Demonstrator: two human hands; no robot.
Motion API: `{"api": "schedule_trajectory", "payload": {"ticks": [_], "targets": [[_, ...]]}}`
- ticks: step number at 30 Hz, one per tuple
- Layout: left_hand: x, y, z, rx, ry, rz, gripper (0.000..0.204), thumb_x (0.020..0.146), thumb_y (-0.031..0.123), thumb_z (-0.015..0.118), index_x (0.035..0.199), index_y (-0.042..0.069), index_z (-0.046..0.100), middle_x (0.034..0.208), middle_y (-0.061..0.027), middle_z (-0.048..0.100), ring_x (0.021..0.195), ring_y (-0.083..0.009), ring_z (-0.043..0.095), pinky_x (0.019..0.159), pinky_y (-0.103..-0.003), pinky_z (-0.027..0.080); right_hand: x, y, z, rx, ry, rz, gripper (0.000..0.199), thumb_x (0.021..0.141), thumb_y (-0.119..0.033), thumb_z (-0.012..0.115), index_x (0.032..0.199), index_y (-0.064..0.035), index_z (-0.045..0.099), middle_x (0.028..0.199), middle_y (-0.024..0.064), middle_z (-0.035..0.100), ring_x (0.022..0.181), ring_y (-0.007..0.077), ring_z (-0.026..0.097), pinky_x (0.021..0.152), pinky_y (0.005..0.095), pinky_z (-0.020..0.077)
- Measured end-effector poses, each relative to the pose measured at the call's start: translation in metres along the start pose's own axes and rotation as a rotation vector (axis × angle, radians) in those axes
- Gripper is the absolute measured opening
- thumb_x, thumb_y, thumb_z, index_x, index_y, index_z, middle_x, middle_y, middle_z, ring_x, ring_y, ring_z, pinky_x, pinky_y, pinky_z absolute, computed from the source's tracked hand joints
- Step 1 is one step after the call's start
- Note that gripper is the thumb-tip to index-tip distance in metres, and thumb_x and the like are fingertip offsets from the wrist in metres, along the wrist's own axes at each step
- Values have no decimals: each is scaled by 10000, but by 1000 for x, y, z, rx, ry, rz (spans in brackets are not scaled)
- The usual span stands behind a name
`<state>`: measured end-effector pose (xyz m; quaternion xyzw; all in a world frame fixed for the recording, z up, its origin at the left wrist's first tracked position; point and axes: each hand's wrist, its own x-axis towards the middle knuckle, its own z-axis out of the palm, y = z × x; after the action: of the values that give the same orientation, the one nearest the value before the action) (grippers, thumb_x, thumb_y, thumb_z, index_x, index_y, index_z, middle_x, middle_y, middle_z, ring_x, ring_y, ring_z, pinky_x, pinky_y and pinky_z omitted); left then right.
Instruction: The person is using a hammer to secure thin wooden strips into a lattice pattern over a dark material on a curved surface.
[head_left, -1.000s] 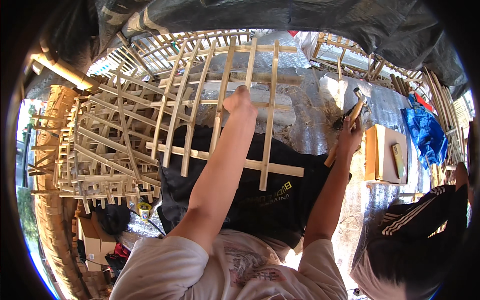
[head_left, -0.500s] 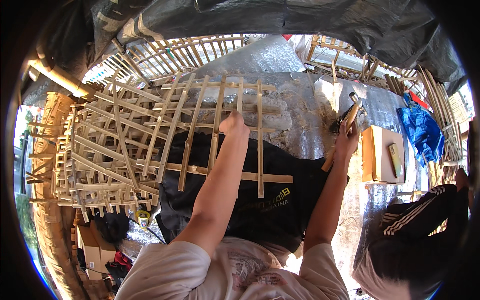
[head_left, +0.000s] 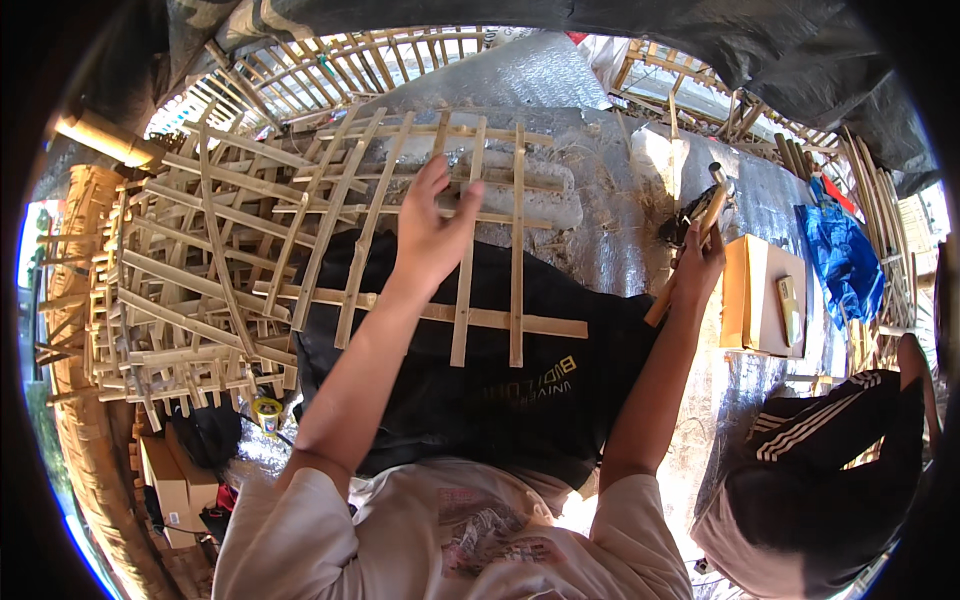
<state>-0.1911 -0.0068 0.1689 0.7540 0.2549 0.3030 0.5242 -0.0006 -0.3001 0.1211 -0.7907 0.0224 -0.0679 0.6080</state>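
Left hand just let go of the wooden lattice, fingers apart, so it's unheld now; right hand's fingers are clamped on the hammer.

Pale slatted lattice, near end over black cloth; wooden-handled hammer tilted, right of lattice.

Lattice, centre: we see one slat part-hidden behind the left hand. Hammer, right: handle partly covered by the right hand. Black tarp, top: cut off.
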Motion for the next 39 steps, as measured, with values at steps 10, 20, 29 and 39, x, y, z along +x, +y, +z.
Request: {"api": "schedule_trajectory", "payload": {"ticks": [10, 20, 29, 39], "targets": [[107, -76, 67, 1151, -398, -53, 702, 1031, 496, 356, 1559, 44, 255, 1617, -194, 236, 1504, -406, 174, 1163, -681, 154, 6, 9, 6, -60, -21, -48, 378, 991, -194, 639, 1308, -8, 554, 660, -36, 481, 501, 45, 449, 437, 225, 365], [98, -116, 80, 1227, -416, -68, 736, 1018, 599, 240, 1595, 149, 172, 1575, -200, 335, 1506, -398, 177, 1143, -729, -9, 14, 14, -1, -115, -32, -58, 406, 986, -197, 646, 1322, 7, 542, 651, -32, 476, 508, 46, 454, 445, 226, 369], [121, -80, 65, 1294, -459, -28, 691, 1029, 541, 296, 1484, 25, 363, 1254, -186, 637, 1222, -383, 583, 1110, -776, 29, -6, -14, 7, -126, -64, 35, 491, 985, -198, 642, 1411, -1, 499, 637, -32, 470, 511, 47, 443, 446, 230, 364], [127, -86, 57, 1184, -538, -76, 584, 967, 558, 476, 1133, 22, 638, 1080, -178, 707, 1086, -387, 664, 1054, -727, 269, -4, -11, 7, -124, -83, 13, 503, 989, -198, 642, 1424, 1, 485, 651, -33, 470, 516, 44, 443, 451, 224, 363]]}}
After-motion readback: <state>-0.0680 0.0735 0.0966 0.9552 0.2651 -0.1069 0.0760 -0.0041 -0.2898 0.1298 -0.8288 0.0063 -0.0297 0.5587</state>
